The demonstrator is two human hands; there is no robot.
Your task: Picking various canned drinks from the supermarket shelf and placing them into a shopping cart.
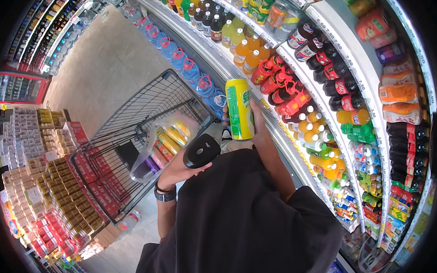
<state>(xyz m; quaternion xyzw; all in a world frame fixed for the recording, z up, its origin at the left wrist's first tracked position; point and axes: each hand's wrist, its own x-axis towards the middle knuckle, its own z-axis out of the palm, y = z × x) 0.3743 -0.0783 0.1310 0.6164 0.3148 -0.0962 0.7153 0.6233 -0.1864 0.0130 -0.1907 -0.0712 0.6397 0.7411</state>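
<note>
My right hand (259, 118) is wrapped around a large yellow and green drink can (239, 110), its printed side and lid towards me. The can is held up between the shopping cart and the shelves. Lower and to the left, my left hand (175, 173) grips a black handheld device (202, 151) that looks like a barcode scanner. Its far end points towards the can but stays apart from it. Just beyond that hand, a clear plastic bag (145, 163) hangs at the wire shopping cart (133, 108), with several colourful cans (167, 143) inside.
Chilled shelves (337, 50) of bottled and canned drinks curve along my right. Large water bottles (190, 68) with red handles line the shelf foot. Stacked cans and cartons (63, 189) stand on the left. A bottle pack (130, 219) lies on the floor (109, 57) near the cart.
</note>
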